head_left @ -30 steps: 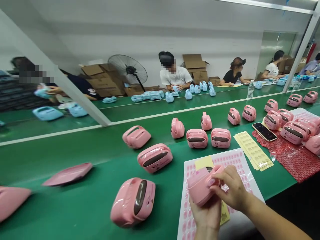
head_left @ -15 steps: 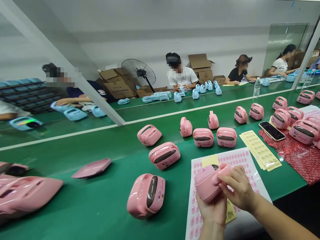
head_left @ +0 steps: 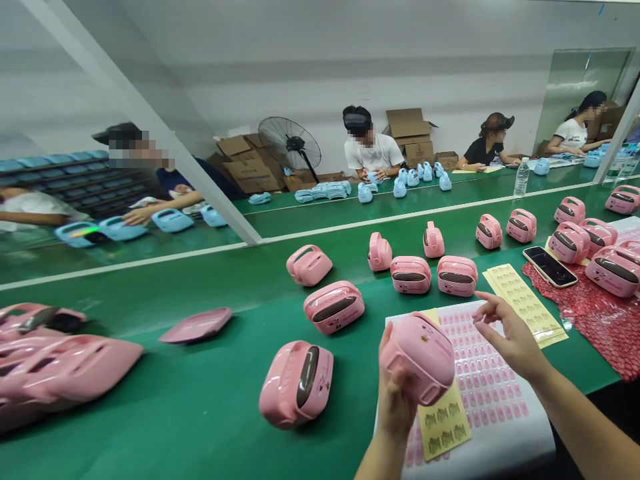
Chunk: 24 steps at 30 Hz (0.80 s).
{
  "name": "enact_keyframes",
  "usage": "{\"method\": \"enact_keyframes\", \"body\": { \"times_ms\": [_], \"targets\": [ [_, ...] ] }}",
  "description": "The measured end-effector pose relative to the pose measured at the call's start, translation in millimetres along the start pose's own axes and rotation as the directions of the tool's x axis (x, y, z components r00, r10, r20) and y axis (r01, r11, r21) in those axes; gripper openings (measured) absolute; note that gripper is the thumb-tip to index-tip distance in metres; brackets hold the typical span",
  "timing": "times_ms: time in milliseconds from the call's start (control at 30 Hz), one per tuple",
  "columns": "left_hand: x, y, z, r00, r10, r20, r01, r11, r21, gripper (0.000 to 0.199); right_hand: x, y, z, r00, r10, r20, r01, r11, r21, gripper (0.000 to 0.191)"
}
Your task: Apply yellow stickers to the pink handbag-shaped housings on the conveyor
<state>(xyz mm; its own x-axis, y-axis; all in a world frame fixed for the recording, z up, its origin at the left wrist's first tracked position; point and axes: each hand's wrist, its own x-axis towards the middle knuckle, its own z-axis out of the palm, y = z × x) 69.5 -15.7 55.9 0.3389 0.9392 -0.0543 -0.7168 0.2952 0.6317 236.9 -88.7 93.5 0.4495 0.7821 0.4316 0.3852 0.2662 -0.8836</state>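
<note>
My left hand (head_left: pixel 397 403) is wrapped round a pink plastic housing (head_left: pixel 420 357), holding it tilted above the sheets with a smooth curved side facing up. Small printed marks show near its top edge; its handle is turned out of sight. To the right, my right hand (head_left: pixel 510 337) is apart from the housing, thumb and forefinger spread. Whether something tiny sticks to a fingertip is too small to tell. Below the hands lie a white sheet of small pink oval stickers (head_left: pixel 493 383) and a yellow label strip (head_left: pixel 445 427).
Several finished-looking pink housings (head_left: pixel 335 307) stand on the green table (head_left: pixel 210 407). Loose pink shells (head_left: pixel 70 363) lie at left. A phone (head_left: pixel 550 267) rests on red bubble wrap (head_left: pixel 595 313), beside yellow label sheets (head_left: pixel 525 300). Across a rail, co-workers (head_left: pixel 373 157) handle blue housings (head_left: pixel 173 220).
My right hand has come off the housing and moved up and right. My left hand has turned the housing, so its handle no longer shows. The view has shifted slightly.
</note>
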Motion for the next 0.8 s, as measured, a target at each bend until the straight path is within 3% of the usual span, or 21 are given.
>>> {"method": "enact_keyframes", "body": {
  "times_ms": [67,167,267,400,567,800],
  "targets": [
    [-1,1,-7.2,0.984,0.146,0.105,-0.168,0.955,0.244,0.083,7,-8,-1,0.987,0.094,0.127,-0.106,0.99,0.092,0.03],
    [-2,-4,-21.4,0.917,0.238,0.321,-0.379,0.77,0.513,0.086,12,-18,8,0.948,0.128,0.29,-0.167,0.979,0.116,0.023],
    [3,-9,-37.8,0.834,0.191,0.517,-0.52,0.588,0.62,0.085,13,-20,20,0.9,0.135,0.414,-0.183,0.98,0.078,0.027],
    [12,-7,-49.4,0.679,0.048,0.733,-0.683,0.41,0.605,0.091,13,-16,26,0.858,0.175,0.484,-0.188,0.982,-0.023,0.032],
    [13,-2,-44.0,0.605,0.034,0.796,-0.766,0.296,0.57,0.088,14,-19,23,0.857,0.111,0.504,-0.041,0.988,-0.148,0.034],
    [12,-1,-39.5,0.548,0.077,0.833,-0.821,0.237,0.519,0.086,15,-25,22,0.823,-0.035,0.566,0.209,0.946,-0.247,0.028]
  ]
}}
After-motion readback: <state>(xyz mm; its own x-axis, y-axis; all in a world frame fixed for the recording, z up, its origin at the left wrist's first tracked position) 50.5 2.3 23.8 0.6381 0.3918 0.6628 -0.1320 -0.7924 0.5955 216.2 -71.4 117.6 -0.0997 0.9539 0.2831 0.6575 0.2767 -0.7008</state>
